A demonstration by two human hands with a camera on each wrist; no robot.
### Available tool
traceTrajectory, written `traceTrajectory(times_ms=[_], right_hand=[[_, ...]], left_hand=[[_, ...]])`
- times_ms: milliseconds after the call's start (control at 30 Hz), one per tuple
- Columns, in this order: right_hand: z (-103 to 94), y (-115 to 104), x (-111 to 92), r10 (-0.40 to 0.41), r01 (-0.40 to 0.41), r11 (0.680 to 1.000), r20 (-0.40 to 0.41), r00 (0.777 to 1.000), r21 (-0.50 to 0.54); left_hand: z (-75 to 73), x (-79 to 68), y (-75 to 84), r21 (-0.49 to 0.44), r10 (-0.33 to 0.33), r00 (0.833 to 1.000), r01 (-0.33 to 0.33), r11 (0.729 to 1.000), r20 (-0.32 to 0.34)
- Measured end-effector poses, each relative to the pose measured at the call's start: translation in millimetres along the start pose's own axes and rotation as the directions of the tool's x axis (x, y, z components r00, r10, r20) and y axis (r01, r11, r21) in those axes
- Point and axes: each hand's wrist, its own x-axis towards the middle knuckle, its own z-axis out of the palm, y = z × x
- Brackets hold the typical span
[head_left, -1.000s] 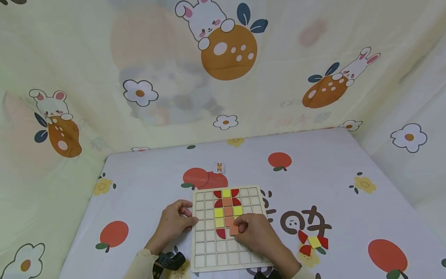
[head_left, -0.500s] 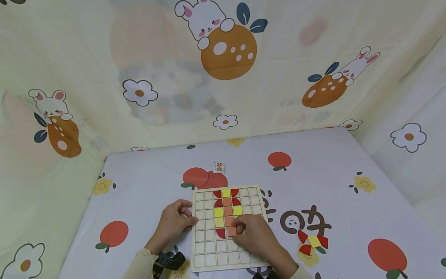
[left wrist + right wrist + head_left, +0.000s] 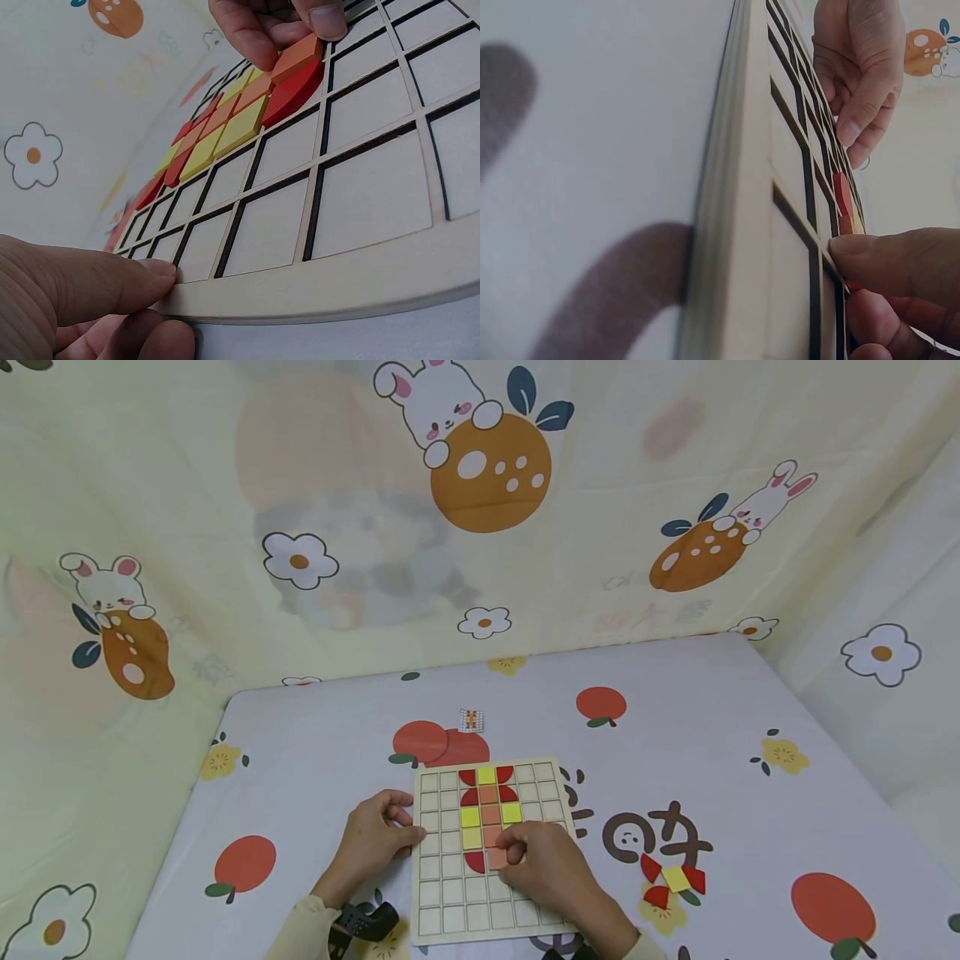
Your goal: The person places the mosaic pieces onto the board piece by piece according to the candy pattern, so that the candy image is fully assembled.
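A pale cloth backdrop (image 3: 600,535) printed with rabbits and flowers stands behind a tabletop (image 3: 322,735) covered in white, fruit-patterned cloth. On it lies a square, pale wooden grid board (image 3: 442,893), pinched at its left rim by the person's left hand (image 3: 375,835). The right hand (image 3: 543,862) pinches a flat orange square tile (image 3: 497,858) at the near end of a column of matching orange tiles (image 3: 490,814), beside a red round-sided piece (image 3: 474,862). The step in hand looks to be seating this tile in the grid; the next move seems to call for squaring its edges and pressing it flat. From the left wrist the tile looks plain and unmarked, apparently a little proud of the board; whether it is fully seated cannot be told. A loose yellow square tile (image 3: 674,879) and three loose red pieces (image 3: 657,897) lie right of the board.
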Motion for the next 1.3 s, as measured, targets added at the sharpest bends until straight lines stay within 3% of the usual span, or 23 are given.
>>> traceTrajectory(times_ms=[400, 600, 733, 833, 1000, 1133, 1300], right_hand=[[2.1, 0.1, -1.2, 0.015, -0.015, 1.000, -0.015, 1.000, -0.009], [-5.0, 1.6, -4.2, 0.032, -0.032, 0.998, 0.000, 0.999, 0.055], [-23.4, 7.5, -12.7, 0.117, -0.114, 0.991, -0.038, 0.992, 0.066], [-42.7, 16.9, -22.2, 0.161, -0.165, 0.986, -0.107, 0.981, -0.031], [-76.0, 40.3, -40.0, 0.160, -0.192, 0.967, -0.187, 0.969, -0.169], [-97.1, 59.2, -49.4, 0.187, -0.223, 0.952, -0.178, 0.966, -0.210], [-112.0, 77.0, -54.1, 0.283, -0.314, 0.913, -0.149, 0.947, -0.262]], left_hand=[[-1.8, 0.9, -1.3, -0.009, 0.007, 1.000, -0.007, 1.000, 0.003], [-0.1, -1.0, 0.5, 0.000, -0.012, 1.000, 0.012, 1.000, 0.006], [0.6, -2.4, 1.3, 0.011, -0.015, 1.000, 0.015, 1.000, 0.007], [0.4, -1.9, 1.3, 0.018, -0.012, 1.000, 0.012, 1.000, 0.008], [-0.6, -1.3, 2.8, 0.018, -0.019, 1.000, 0.019, 1.000, 0.002], [-0.6, -1.9, 3.0, 0.022, -0.016, 1.000, 0.016, 1.000, 0.004], [-0.8, -2.7, 2.8, 0.019, -0.007, 1.000, 0.007, 1.000, 0.008]])
